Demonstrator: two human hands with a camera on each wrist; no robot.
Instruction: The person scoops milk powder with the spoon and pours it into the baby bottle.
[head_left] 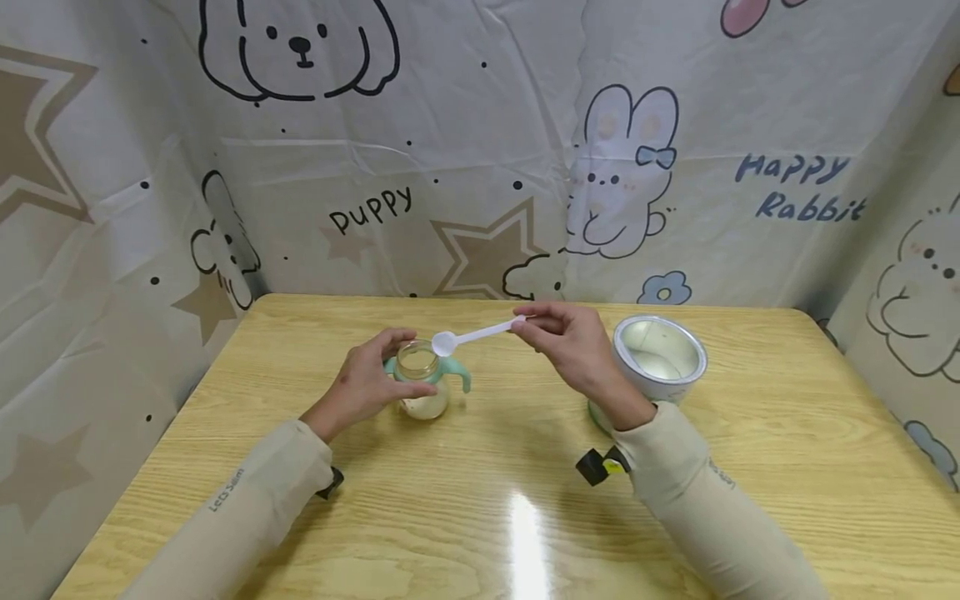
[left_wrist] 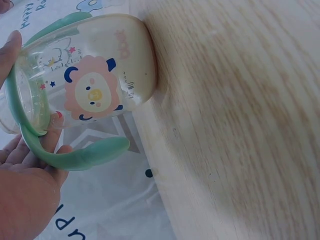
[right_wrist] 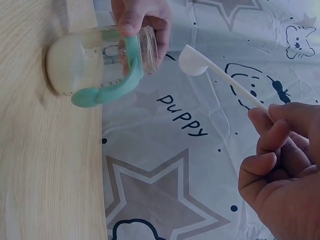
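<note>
A clear baby bottle (head_left: 425, 407) with an open mouth and green side handles (left_wrist: 75, 157) stands on the table. Pale contents fill its lower part, and a cartoon animal is printed on its side. My left hand (head_left: 372, 377) holds it near the neck, thumb in front and fingers behind. My right hand (head_left: 567, 343) pinches the handle end of a white measuring scoop (head_left: 483, 332) between thumb and fingertips. In the right wrist view the scoop's round bowl (right_wrist: 192, 62) hangs beyond the bottle's mouth, apart from it. What the bowl contains is hidden by its white wall.
Behind my right wrist stands an open can (head_left: 667, 387) with a silver rim and a pale inside. A green object (head_left: 597, 416) by its base is mostly covered by the wrist. A printed cloth (head_left: 480, 167) hangs behind the wooden table (head_left: 450, 517).
</note>
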